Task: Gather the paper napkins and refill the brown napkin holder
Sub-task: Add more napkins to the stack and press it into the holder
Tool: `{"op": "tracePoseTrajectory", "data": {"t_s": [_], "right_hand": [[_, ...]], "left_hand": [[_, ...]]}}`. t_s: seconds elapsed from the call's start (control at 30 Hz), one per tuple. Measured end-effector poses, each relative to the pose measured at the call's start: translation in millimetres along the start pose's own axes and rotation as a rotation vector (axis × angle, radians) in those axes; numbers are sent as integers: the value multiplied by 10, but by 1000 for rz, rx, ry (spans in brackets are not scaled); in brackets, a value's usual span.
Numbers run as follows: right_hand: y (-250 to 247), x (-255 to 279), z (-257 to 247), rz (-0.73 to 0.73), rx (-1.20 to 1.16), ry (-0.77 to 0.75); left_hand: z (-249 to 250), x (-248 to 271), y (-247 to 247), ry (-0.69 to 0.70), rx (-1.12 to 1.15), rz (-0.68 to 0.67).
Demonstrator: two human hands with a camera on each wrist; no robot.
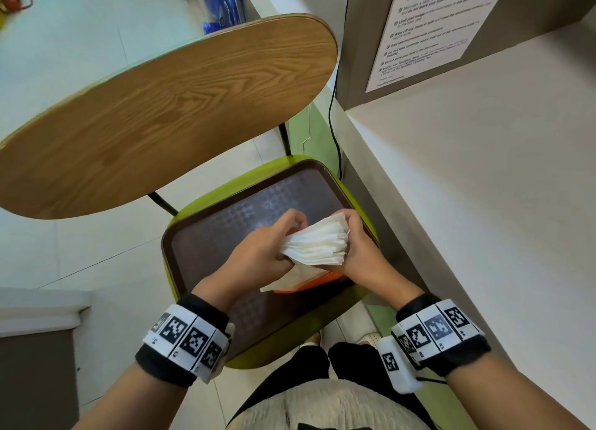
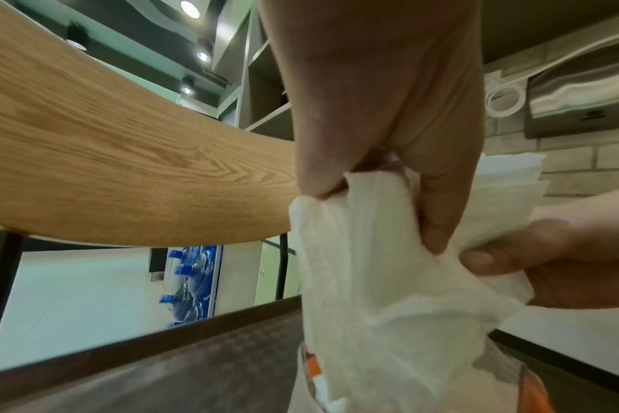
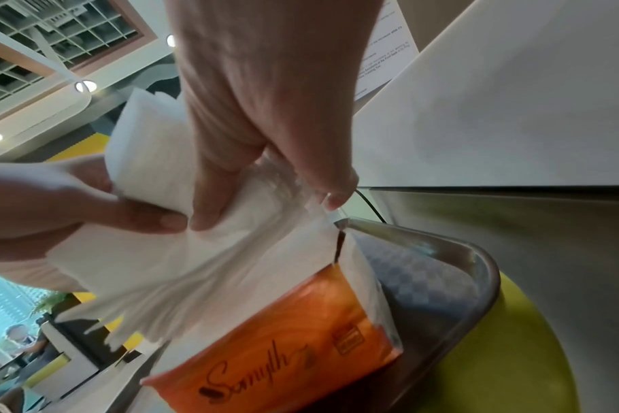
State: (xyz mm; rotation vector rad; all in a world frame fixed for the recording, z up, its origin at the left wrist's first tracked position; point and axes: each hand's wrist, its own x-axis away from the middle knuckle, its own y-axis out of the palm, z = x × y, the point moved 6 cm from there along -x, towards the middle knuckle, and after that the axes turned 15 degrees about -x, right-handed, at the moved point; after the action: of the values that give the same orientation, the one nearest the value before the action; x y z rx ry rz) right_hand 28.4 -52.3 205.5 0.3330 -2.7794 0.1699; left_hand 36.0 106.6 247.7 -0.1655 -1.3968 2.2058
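A thick stack of white paper napkins (image 1: 317, 244) is held between both hands above a brown tray (image 1: 225, 223). My left hand (image 1: 261, 252) grips the stack's left side, thumb and fingers pinching the paper (image 2: 364, 251). My right hand (image 1: 358, 245) grips its right side, fingers curled over the napkins (image 3: 202, 223). Under the stack lies an orange napkin packet (image 3: 301, 343), torn open, with napkins still trailing out of it. The brown napkin holder is not in view.
The tray rests on a green chair seat (image 1: 361, 210) with a wooden backrest (image 1: 167, 116). A white counter (image 1: 483, 187) runs close along the right, with a grey cabinet and printed notice (image 1: 429, 26). Blue water bottles (image 1: 219, 0) stand on the floor beyond.
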Motion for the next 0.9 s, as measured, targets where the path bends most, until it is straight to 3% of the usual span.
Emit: {"op": "tracePoseTrajectory", "data": {"t_s": [0.27,0.43,0.63,0.7,0.8,0.9], "right_hand": [[-289,195,-421,38,-209,87],[-747,457,-713,167,-447,18],[-1388,930,-824,363,-748,-51],[-1608,1107,-828,436,-807,-90],[-1958,1405,-780,569,-935,-164],[-2294,1729,-723,698,-1079,-248]], "left_hand": [[114,-127,-474,-61,367,-38],[306,-326,-729,-129,683,12],[905,-747,-428,-201,1176,-66],[1207,-901,-324,-244,1179,-77],[1751,-1025,-157,-200,1137,-185],[2099,-1079,-77,-168,983,-61]]}}
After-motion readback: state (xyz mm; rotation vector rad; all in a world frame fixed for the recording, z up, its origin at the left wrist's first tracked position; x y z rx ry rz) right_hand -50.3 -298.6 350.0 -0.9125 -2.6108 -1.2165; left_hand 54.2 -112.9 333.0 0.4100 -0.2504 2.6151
